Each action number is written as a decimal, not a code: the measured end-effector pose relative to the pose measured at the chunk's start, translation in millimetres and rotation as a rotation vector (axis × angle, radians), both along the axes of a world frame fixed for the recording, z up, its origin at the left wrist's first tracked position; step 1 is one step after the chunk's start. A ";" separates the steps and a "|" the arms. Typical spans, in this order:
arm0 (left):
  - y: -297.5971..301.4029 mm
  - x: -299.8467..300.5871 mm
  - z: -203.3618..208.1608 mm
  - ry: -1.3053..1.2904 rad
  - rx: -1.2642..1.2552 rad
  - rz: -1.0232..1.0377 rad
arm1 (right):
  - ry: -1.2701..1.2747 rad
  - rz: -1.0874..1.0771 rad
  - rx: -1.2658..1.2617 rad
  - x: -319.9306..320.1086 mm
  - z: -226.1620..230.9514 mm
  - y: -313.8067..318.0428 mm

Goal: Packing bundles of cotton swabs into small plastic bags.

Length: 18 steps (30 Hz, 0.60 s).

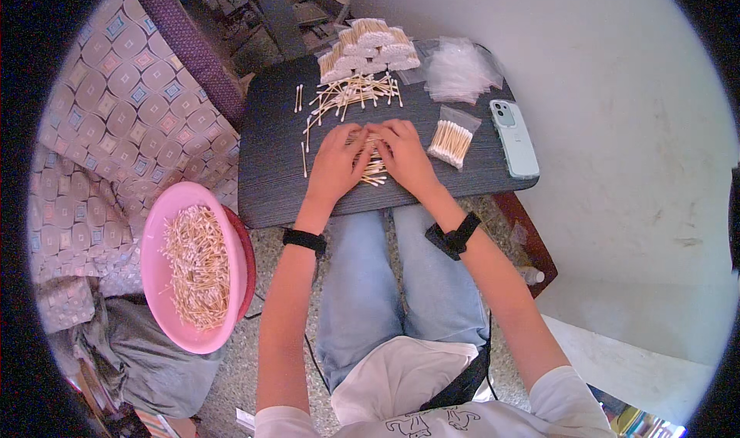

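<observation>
Both my hands are cupped around a small bunch of cotton swabs (375, 170) on the dark table. My left hand (336, 161) curls in from the left side of the bunch, and my right hand (405, 154) closes from the other side, fingertips nearly meeting over the top. White tips stick out toward me between the palms; the far ends lie under my fingers. Just beyond is a loose pile of cotton swabs (356, 91). To the right of my right hand lies a clear bag of cotton swabs (452, 142).
Filled bags (368, 51) are stacked at the table's far edge, beside a heap of clear plastic bags (461, 70). A pale phone (515, 139) lies at the right edge. Left of the table (271, 184) stands a pink tub (151, 261) with many swabs. A wall (624, 145) rises on the right.
</observation>
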<state>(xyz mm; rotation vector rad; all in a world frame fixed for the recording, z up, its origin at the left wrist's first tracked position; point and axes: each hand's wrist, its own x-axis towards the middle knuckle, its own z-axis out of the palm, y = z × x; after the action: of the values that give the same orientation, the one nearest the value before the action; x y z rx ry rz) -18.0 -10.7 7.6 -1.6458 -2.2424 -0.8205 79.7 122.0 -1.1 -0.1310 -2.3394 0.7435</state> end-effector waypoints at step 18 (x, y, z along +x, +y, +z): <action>-2.0 -3.1 -4.1 0.029 -0.007 -0.055 | 0.014 -0.022 0.087 4.7 0.5 -3.1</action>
<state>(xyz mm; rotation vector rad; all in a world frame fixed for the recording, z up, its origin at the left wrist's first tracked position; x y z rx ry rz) -21.1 -12.7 3.5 -1.7182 -2.1922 -0.7977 84.5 118.9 -0.6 -0.1122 -2.3492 0.6289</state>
